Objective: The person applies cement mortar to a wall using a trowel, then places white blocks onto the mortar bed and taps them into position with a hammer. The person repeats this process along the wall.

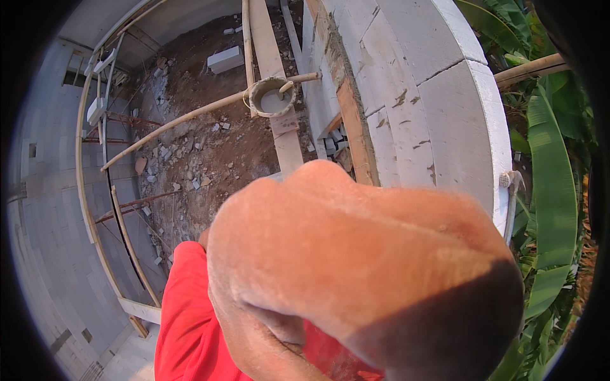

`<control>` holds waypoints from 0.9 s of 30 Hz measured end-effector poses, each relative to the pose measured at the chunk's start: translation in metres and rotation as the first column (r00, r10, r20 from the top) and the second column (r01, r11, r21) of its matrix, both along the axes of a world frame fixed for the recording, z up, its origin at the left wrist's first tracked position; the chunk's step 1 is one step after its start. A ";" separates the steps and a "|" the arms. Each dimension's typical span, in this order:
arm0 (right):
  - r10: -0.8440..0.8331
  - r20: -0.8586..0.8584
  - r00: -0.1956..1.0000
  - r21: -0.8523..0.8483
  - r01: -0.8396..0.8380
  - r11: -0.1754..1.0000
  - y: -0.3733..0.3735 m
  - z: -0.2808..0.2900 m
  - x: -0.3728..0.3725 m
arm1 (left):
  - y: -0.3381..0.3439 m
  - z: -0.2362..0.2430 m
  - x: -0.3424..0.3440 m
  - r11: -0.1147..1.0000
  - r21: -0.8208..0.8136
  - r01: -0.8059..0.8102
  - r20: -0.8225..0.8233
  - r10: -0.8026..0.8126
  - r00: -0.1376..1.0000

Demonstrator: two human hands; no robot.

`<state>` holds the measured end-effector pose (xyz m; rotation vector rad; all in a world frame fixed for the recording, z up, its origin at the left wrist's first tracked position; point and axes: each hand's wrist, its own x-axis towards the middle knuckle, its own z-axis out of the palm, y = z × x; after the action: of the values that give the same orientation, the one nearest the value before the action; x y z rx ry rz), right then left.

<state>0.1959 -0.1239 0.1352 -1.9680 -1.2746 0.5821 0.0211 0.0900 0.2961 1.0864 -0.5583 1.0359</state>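
My right hand [343, 247] fills the lower middle very close to the camera, bent with its back and knuckles showing; its fingertips are hidden. My left hand is mostly behind it, with the wrist [267, 343] showing below, so what either hand holds cannot be made out. Red cloth [184, 305] lies beneath my arms. Beyond my knuckles, a bucket [270, 96] with grey contents sits on a plank [265, 44] where poles meet. A hammer-like tool [511, 181] is at the edge of the white block wall [454, 120] on the right.
Bamboo scaffolding [171, 130] spans above a rubble-strewn dirt floor [190, 159], where a white block [225, 59] lies. A grey block wall [47, 209] rises on the left. Large banana leaves [549, 203] and another pole [530, 70] are outside the right wall.
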 end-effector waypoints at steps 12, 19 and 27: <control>-0.003 0.066 0.998 -0.037 0.005 0.999 -0.018 -0.019 0.008 | 0.064 -0.140 0.000 0.949 -0.148 -0.277 -0.822 0.037 0.568; 0.034 0.101 0.994 -0.064 -0.028 0.998 -0.024 -0.034 0.015 | 0.137 -0.177 0.114 0.980 0.195 -0.032 -0.968 0.197 0.155; 0.068 0.046 0.997 -0.116 -0.062 0.991 -0.007 -0.032 0.007 | 0.117 0.037 0.197 0.673 0.739 -0.017 -0.611 0.681 0.403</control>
<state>0.2029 -0.1304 0.1032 -2.0526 -1.3672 0.6548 0.2177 0.2066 0.3330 2.2721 0.2776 0.4802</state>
